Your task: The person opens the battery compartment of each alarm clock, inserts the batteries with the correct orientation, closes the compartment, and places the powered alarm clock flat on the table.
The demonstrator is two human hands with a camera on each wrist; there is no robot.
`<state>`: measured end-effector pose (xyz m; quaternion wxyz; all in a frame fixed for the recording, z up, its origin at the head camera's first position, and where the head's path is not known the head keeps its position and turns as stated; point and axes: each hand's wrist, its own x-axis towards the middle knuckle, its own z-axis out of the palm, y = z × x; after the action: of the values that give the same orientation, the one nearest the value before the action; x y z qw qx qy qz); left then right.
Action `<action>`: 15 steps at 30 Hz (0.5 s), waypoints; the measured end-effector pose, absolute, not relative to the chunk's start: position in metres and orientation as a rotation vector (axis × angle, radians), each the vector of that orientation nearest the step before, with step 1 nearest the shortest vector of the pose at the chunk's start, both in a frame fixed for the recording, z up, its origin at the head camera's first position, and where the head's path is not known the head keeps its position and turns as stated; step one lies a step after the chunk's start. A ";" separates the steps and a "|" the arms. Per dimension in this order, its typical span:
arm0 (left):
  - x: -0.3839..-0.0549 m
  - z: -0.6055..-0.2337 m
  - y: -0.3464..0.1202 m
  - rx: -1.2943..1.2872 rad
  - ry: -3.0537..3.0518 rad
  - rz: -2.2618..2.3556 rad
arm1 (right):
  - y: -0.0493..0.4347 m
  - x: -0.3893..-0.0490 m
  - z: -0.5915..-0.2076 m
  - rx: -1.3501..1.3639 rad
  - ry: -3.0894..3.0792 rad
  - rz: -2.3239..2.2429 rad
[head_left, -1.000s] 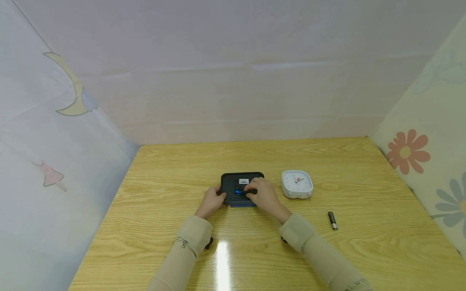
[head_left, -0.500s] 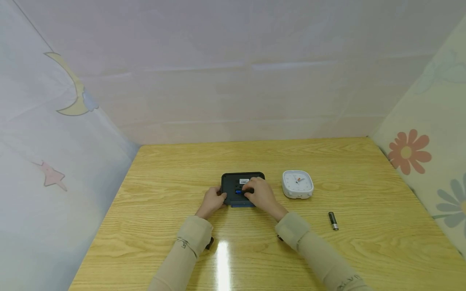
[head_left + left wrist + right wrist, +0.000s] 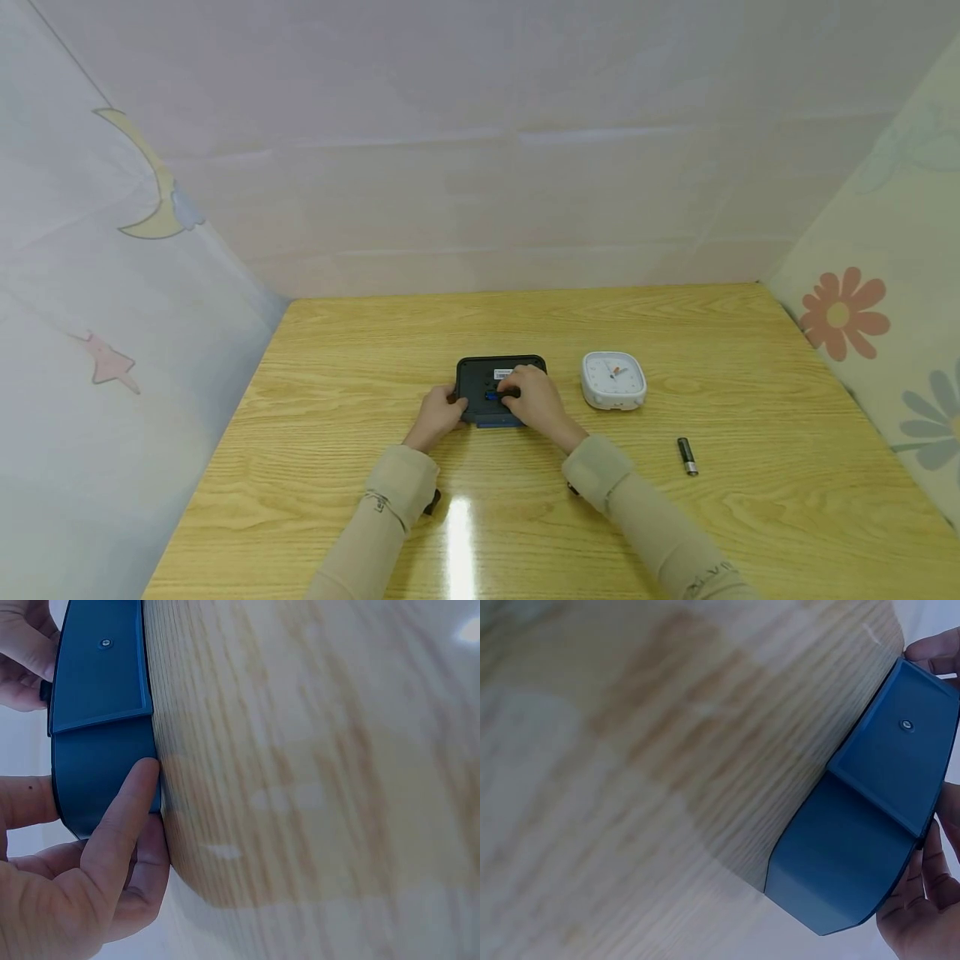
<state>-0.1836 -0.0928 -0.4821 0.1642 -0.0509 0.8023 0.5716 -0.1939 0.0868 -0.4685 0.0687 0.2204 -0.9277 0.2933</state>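
Observation:
A black device with rounded corners [image 3: 474, 375] lies on the table, its back with a white label facing up. My left hand [image 3: 437, 414] grips its left edge, thumb on top. In the left wrist view, a finger of that hand [image 3: 112, 847] lies along the lower edge of the device's side [image 3: 97, 682]. My right hand [image 3: 536, 400] bends over the device's middle and pinches a small black piece [image 3: 512, 392] at a slot in the back. A blue strip [image 3: 491, 397] shows beside those fingertips. The fingers hide much of the piece.
A white alarm clock [image 3: 613, 380] stands just right of the device. Farther right and nearer the front, a black battery with a silver end [image 3: 687, 457] lies on the wooden table [image 3: 360, 333]. Printed cloth walls [image 3: 480, 208] close in the back and both sides.
My right hand and forearm have shifted slightly left over the device, with the small black piece still pinched. The blue strip looks darker. My left hand keeps its place.

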 end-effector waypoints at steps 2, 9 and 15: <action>-0.183 -0.482 -0.093 -0.147 2.286 1.630 | 0.086 -0.195 -0.469 0.656 -2.801 0.878; -0.183 -0.481 -0.092 -0.166 2.295 1.629 | 0.085 -0.195 -0.469 0.645 -2.829 0.828; -0.183 -0.480 -0.092 -0.177 2.295 1.625 | 0.084 -0.194 -0.469 0.662 -2.844 0.771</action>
<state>-0.1831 -0.0920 -0.4804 0.1614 -0.0621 0.8038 0.5692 -0.1943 0.0843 -0.4687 0.0607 0.2187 -0.9400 0.2547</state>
